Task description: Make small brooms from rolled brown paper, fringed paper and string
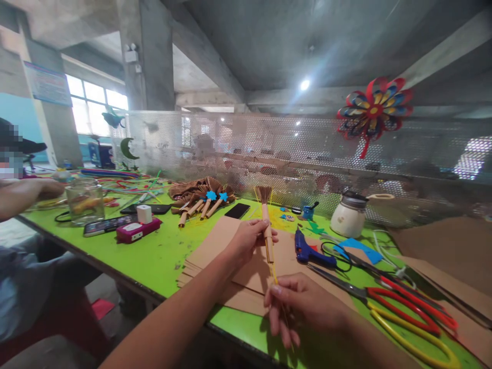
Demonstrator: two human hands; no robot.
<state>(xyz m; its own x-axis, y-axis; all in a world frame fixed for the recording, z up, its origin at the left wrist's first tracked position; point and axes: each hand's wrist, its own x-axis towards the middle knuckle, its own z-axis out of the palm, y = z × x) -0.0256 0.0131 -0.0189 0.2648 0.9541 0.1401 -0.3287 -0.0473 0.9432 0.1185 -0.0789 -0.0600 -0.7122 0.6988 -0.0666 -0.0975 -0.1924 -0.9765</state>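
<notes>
My left hand (251, 238) is closed round the rolled handle of a small brown paper broom (264, 204), held upright with its fringed end at the top. A thin yellow string (273, 271) runs down from the handle. My right hand (290, 302) pinches that string below the handle, thumb against fingers. Under both hands lie stacked brown paper sheets (219, 246). To the right of my hands are a blue glue gun (307, 250) and large scissors with red handles (403, 307).
Several brown paper brooms with blue cutouts (211, 196) lie at the back. Further left are phones (109, 224), a purple power strip (138, 230) and a glass jar (85, 202). A white pot (349, 218) stands back right. Another person's arm (28, 192) rests at far left.
</notes>
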